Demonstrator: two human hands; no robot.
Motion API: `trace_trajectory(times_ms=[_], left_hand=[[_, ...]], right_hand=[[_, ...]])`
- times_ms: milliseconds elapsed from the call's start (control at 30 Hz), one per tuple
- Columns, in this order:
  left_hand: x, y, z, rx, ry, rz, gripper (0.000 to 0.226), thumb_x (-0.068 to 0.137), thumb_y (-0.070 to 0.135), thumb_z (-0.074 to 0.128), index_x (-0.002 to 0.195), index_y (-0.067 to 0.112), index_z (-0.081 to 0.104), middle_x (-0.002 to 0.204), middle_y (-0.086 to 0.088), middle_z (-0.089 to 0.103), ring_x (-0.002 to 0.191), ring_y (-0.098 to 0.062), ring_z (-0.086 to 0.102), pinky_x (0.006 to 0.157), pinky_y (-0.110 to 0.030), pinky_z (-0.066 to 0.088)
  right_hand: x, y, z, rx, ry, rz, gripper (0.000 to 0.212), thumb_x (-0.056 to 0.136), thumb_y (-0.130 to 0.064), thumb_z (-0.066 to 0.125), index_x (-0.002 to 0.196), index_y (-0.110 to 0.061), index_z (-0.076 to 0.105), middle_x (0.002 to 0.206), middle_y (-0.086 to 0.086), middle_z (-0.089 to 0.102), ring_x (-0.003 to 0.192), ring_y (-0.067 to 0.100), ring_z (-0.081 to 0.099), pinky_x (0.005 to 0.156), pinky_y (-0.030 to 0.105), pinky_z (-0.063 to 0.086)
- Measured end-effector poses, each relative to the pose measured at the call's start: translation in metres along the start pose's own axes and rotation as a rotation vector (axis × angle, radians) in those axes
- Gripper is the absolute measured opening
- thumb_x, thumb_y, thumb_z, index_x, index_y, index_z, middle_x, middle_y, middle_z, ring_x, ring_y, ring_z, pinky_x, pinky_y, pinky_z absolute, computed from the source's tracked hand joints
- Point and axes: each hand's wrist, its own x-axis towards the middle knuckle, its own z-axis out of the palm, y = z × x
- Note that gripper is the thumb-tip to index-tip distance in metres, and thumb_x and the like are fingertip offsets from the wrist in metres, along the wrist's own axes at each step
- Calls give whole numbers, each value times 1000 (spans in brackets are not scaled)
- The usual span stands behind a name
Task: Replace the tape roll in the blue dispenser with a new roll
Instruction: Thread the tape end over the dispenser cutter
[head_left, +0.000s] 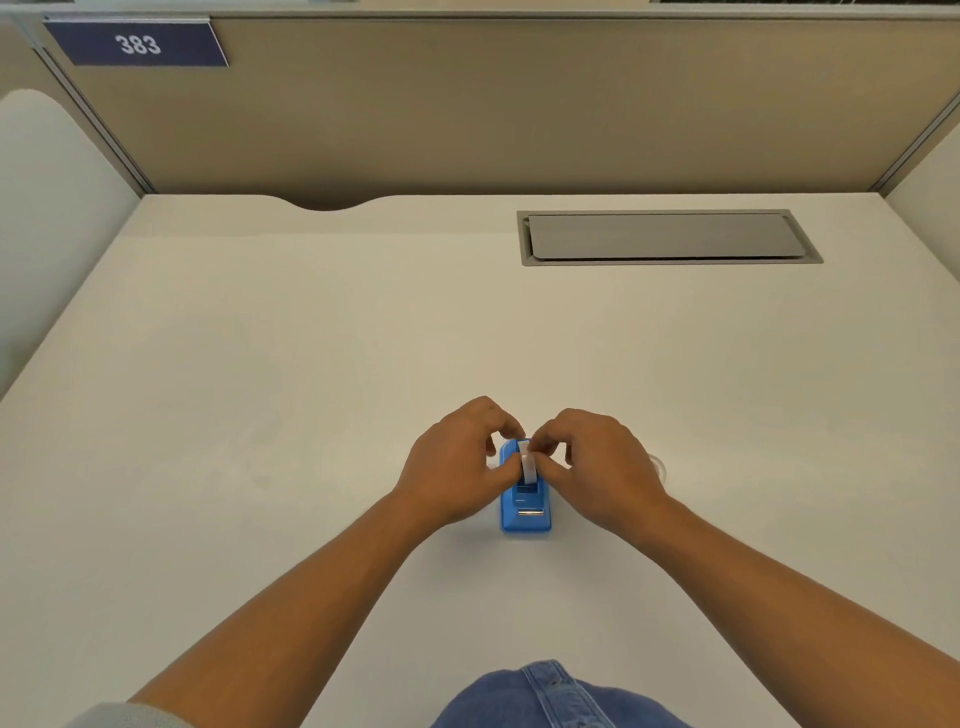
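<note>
Head view: blue dispenser (524, 512) standing on the white surface (260, 415), cutter end nearest the person. Left hand (457, 467) and right hand (597, 467) both pinch the tape roll (529, 467) seated in its cradle. A second, clear roll (658, 464) possibly lies right. Keep the roll upright and grip even from both sides.

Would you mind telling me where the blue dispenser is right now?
In the head view, the blue dispenser stands on the white desk, near its front centre, between the left hand and right hand.
</note>
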Motion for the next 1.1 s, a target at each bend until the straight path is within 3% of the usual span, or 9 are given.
trace_trajectory(times_ms=[67,133,200,400,767,900,1100], left_hand=[[-3,-8,0,13,-95,-2,58,71,42,71,125,37,48,124,18,55,106,-5,58,79,-23,48],[-7,-13,3,89,-230,-11,97,63,49,79,143,39,25,146,17,40,128,-8,45,99,-28,44],[-10,-15,10,172,-304,0,116,60,52,82,149,37,9,155,13,30,136,-13,37,108,-33,36],[-15,-16,21,193,-212,21,108,66,44,78,150,31,10,150,10,39,124,-18,49,97,-29,40],[-16,-17,25,209,-200,6,106,65,48,77,149,30,15,149,9,40,118,-20,54,96,-30,43],[-16,-17,25,208,-186,8,106,65,50,77,149,30,16,150,10,39,120,-19,53,96,-30,42],[-16,-19,27,215,-196,-13,108,64,54,78,149,30,16,151,9,38,124,-20,50,101,-34,41]], right_hand=[[-2,-1,0,-9,-5,-2,6,84,-32,64,85,-32,70,84,-12,66,64,4,49,59,23,41],[-4,-1,1,-6,-13,-1,6,83,-29,64,84,-31,70,83,-13,66,64,3,49,60,22,41],[-7,-2,1,7,-21,1,6,82,-29,64,83,-31,69,83,-13,66,63,0,49,60,22,42],[-16,-2,2,-12,-44,-10,5,82,-29,64,82,-31,68,82,-13,65,65,2,49,61,23,45],[-29,-8,1,-33,-45,-59,7,83,-28,62,82,-29,69,80,-11,63,67,6,48,59,21,40],[-39,-12,1,-70,-43,-113,6,83,-29,62,84,-29,69,82,-11,64,71,6,50,62,26,47],[-54,-10,4,-146,-46,-190,7,85,-29,64,85,-27,70,81,-9,65,73,11,55,58,22,43]])
